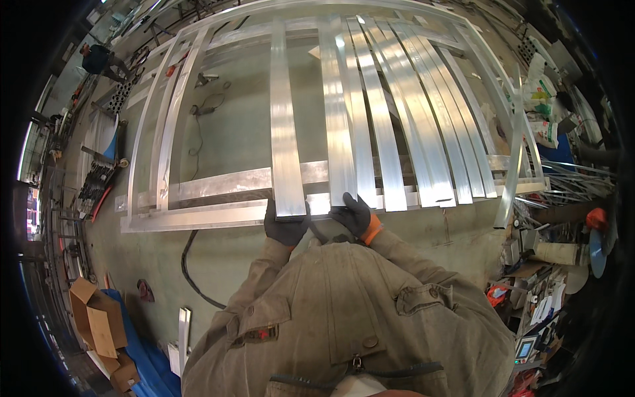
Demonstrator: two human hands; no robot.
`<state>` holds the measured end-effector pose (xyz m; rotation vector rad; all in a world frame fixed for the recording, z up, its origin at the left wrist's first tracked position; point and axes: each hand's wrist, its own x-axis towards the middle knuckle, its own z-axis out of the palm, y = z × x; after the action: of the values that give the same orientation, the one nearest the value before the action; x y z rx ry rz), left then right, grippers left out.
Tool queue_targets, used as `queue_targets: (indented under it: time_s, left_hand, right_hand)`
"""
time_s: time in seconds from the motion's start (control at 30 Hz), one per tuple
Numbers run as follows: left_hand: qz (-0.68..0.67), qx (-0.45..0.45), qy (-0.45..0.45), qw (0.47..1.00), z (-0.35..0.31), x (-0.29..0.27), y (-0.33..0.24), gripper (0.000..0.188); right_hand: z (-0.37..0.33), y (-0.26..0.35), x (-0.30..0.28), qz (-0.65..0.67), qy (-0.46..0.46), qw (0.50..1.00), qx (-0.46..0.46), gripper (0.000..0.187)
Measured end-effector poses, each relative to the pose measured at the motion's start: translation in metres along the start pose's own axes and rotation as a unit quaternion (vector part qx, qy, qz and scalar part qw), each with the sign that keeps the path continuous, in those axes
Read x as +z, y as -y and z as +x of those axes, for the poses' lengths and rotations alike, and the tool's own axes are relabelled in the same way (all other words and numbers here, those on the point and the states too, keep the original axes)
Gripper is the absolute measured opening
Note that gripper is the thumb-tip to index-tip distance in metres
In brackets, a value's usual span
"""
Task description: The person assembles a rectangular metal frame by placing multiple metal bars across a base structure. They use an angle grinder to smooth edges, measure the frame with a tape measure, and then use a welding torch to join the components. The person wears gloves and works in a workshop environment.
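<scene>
Both of my hands wear dark gloves, and orange shows at the right cuff. My left hand is closed round the near end of a long flat aluminium bar, its fingers partly hidden under the metal. On the near end of a second aluminium bar, just to the right, my right hand grips with the thumb at the edge and other fingers out of sight. Both bars lie lengthwise away from me across a large aluminium frame. Several more bars lie side by side to the right.
A slanting metal bar stands at the frame's right corner. Cables run along the floor. Cardboard boxes stand at lower left, a cluttered bench at lower right. Another person is at the far left.
</scene>
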<state>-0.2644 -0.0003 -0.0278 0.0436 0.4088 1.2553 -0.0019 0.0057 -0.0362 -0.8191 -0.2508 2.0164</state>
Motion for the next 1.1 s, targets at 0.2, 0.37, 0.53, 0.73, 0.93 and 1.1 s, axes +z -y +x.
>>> queue_targets:
  time_s: [0.2,0.37,0.53,0.73,0.93,1.1]
  left_hand:
    - [-0.004,-0.009,0.03,1.0,0.002,-0.003,-0.002,0.059]
    - [0.028,-0.136,-0.074,0.988,0.002,0.002,-0.002,0.06]
    - [0.236,-0.159,-0.17,0.944,0.012,0.009,0.007,0.065]
    - [0.306,-0.151,-0.211,0.916,0.01,0.041,0.011,0.058]
    - [0.489,-0.046,-0.094,0.866,0.01,0.051,0.016,0.048]
    - [0.389,-0.11,-0.173,0.898,0.012,0.048,0.013,0.045]
  right_hand:
    - [0.007,0.003,-0.004,0.131,0.113,0.984,0.047,0.056]
    - [-0.003,-0.003,0.002,0.123,0.098,0.969,0.188,0.097]
    - [0.001,-0.005,0.004,0.106,0.012,0.991,0.078,0.085]
    - [0.023,-0.02,-0.006,-0.398,-0.022,0.916,0.045,0.06]
    - [0.035,-0.012,0.018,-0.575,0.1,0.804,-0.112,0.072]
    - [0.013,0.002,0.045,-0.4,0.026,0.916,0.023,0.069]
